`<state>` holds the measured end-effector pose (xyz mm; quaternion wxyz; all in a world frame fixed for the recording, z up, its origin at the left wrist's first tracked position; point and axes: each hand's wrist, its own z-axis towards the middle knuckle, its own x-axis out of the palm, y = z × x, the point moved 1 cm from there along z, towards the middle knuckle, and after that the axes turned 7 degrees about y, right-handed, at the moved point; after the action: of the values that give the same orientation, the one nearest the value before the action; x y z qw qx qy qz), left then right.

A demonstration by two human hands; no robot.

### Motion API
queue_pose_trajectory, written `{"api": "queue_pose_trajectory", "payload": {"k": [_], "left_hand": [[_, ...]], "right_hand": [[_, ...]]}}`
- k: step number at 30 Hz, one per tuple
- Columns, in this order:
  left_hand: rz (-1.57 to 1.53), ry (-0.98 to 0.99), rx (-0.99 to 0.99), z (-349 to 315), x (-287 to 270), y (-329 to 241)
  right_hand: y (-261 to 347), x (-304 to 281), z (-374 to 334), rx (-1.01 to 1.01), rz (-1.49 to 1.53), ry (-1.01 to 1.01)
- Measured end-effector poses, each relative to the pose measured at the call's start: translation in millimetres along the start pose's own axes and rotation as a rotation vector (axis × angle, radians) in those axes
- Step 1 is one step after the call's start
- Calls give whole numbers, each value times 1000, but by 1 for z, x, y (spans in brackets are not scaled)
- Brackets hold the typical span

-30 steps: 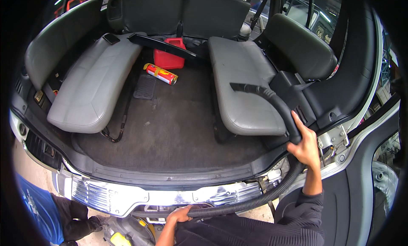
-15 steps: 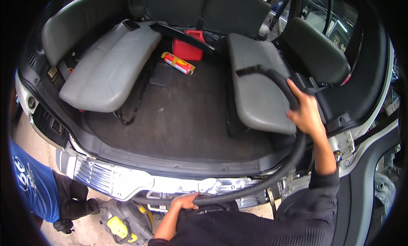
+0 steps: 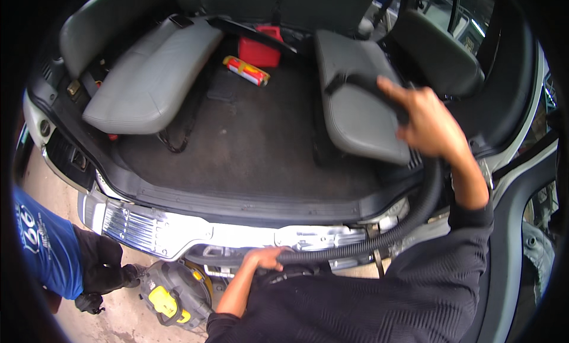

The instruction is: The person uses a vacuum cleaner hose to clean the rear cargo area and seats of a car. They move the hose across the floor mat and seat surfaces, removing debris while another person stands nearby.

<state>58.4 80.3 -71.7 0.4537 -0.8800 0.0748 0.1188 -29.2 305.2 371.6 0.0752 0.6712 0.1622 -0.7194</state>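
Note:
My right hand (image 3: 430, 120) is closed around the black curved tube (image 3: 364, 82) of a vacuum hose, holding it over the grey bench seat (image 3: 367, 132) on the right. The tube's tip is at that seat's inner edge; whether it touches the leather I cannot tell. From this hand the ribbed vacuum hose (image 3: 385, 243) bends down and runs left along the rear bumper. Near the bumper's middle, my left hand (image 3: 268, 259) grips the hose. A grey and yellow vacuum cleaner (image 3: 172, 295) stands on the floor at lower left.
Opposite is another grey bench seat (image 3: 151, 76). On the dark cargo floor (image 3: 237, 159) lie a red and yellow cylinder (image 3: 246, 71) and a red plastic container (image 3: 261, 52), under a long black panel (image 3: 255, 37). The shiny bumper (image 3: 231, 236) crosses in front. A person in a blue shirt (image 3: 50, 248) stands at left.
My view has tilted, so the car interior sits higher in it. My right hand has risen a little, and the tube's tip has shifted slightly toward the seat's near end. The left hand keeps its grip.

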Motion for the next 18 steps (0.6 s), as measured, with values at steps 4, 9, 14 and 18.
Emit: {"api": "queue_pose_trajectory", "payload": {"k": [4, 9, 14, 18], "left_hand": [[66, 60, 157, 3, 2, -4], [118, 7, -6, -2, -2, 2], [-175, 3, 12, -1, 4, 7], [-59, -7, 27, 5, 23, 12]], "right_hand": [[-12, 16, -14, 140, 81, -69], [-17, 9, -3, -165, -156, -74], [-10, 1, -11, 144, 1, 6], [-27, 26, -36, -56, 153, 90]]}}
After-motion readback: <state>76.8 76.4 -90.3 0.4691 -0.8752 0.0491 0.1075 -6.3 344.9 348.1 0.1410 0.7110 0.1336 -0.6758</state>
